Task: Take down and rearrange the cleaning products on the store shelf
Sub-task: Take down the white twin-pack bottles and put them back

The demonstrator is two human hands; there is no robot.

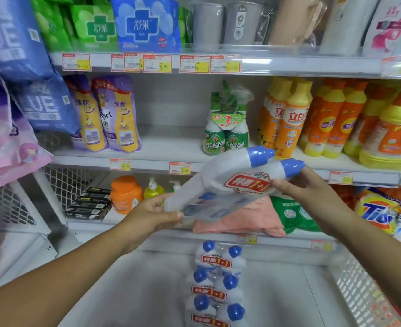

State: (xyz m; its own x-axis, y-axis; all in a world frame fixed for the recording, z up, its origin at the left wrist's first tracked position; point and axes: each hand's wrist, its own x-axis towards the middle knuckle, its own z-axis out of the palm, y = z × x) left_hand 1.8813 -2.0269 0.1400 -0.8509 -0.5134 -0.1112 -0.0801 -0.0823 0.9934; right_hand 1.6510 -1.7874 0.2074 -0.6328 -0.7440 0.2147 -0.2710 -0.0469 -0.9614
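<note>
I hold a twin pack of white bottles with blue caps tilted in front of the middle shelf, caps pointing up and right. My left hand grips its base end from below. My right hand grips the neck end near the red 1+1 label. Three more twin packs of the same bottles lie in a row on the low white platform beneath my hands. On the middle shelf, a green spray bottle pack stands beside an open gap.
Purple refill pouches stand left on the middle shelf; orange and yellow dish soap bottles crowd its right. Lower shelf holds an orange jar, pump bottles, black boxes, pink and green bags, Tide bags. Hanging bags jut out left.
</note>
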